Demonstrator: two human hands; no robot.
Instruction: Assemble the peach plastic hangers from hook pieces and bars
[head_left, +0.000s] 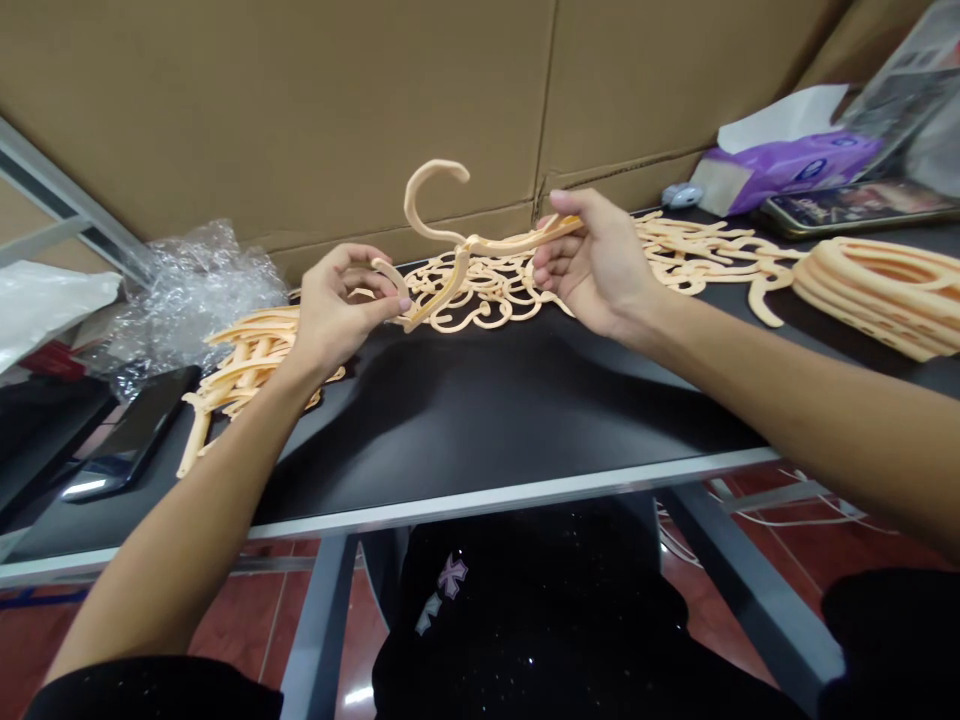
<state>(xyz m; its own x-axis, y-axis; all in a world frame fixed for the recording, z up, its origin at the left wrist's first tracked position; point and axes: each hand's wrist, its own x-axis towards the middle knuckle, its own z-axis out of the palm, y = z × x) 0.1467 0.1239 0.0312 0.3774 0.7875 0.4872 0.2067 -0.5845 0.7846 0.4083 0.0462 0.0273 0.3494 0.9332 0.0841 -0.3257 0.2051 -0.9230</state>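
Note:
A peach plastic clothes hanger [448,285] is up above the table, its hook pointing upward. Its far arm is pinched between the thumb and fingers of my right hand [600,265]. At the near arm's end, my left hand [341,305] is closed with thumb and fingertips around a small curved peach piece [390,272]; whether that piece is joined to the hanger I cannot tell. Behind them lies a pile of loose peach hooks [487,305]. Straight peach hanger parts [251,350] are heaped beside my left forearm.
Stacked peach hanger pieces [877,300] and a phone [862,207] lie at right, near a purple tissue pack [795,172]. Crumpled clear plastic [210,275] and a dark phone [135,440] are at left. Cardboard [300,110] stands behind the black table [480,420].

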